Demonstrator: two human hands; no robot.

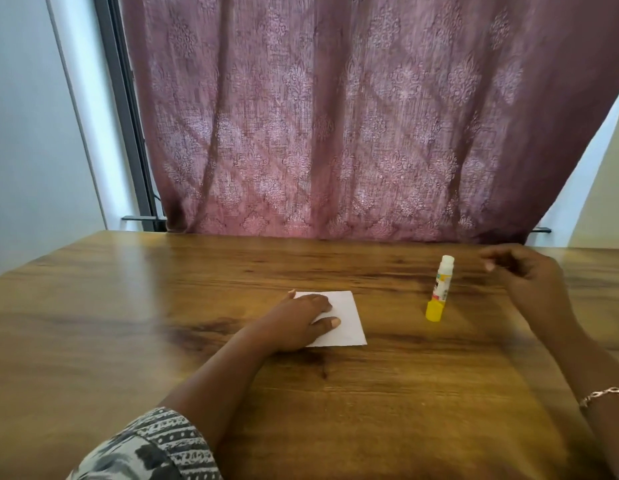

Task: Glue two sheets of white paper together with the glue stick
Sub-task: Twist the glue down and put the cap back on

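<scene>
patterned sleeve (152,448) covers the left arm. left hand (301,320) lies flat, fingers straight, pressing white paper (349,320) on the table (128,306). glue stick (439,289) stands upright, right of the paper and apart from it. right hand (530,275), blurred, hovers near the stick, fingers seemingly loosely curled, empty.

Hands x2: left hand (297,323), right hand (530,278). White paper (348,320) x1 visible as single rect.; can't tell if 2nd sheet stacked w/ it. Glue stick (439,289) x1. Wood table (128,306) x1. Curtain (336,116) x1. Bracelet (602,394) x1. Patterned sleeve (152,448) x1.
</scene>
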